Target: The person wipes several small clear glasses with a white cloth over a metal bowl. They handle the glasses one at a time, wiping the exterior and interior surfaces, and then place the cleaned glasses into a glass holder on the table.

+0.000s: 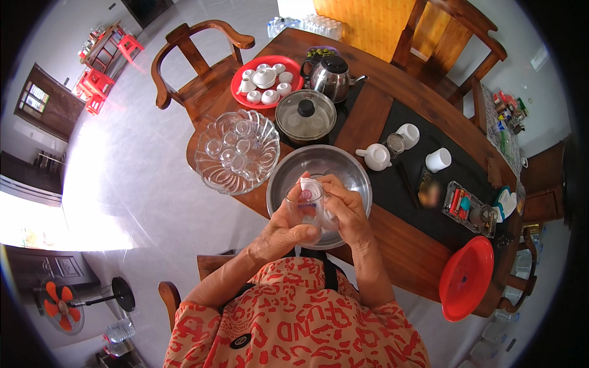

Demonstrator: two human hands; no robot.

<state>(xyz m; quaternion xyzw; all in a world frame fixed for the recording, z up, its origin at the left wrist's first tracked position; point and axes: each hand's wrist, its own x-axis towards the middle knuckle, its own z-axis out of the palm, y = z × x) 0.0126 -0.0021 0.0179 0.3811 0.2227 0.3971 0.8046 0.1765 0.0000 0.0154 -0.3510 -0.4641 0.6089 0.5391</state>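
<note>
Over the steel bowl (343,161) I see both hands gripping a glass (305,202): left hand (283,232) at seven o'clock, right hand (345,210) at three (white cloth (311,184) inside).

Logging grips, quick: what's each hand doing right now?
Left hand: closed around the clear glass, over the steel bowl.
Right hand: closed on a white cloth at the glass.

the person wears a short-sleeved top (294,319) in orange-red, printed all over with cream-white letter shapes and squiggles. a dark strap (331,276) runs down the middle of the chest. both forearms are bare below the sleeves, with no watch, ring or bracelet visible.
</note>
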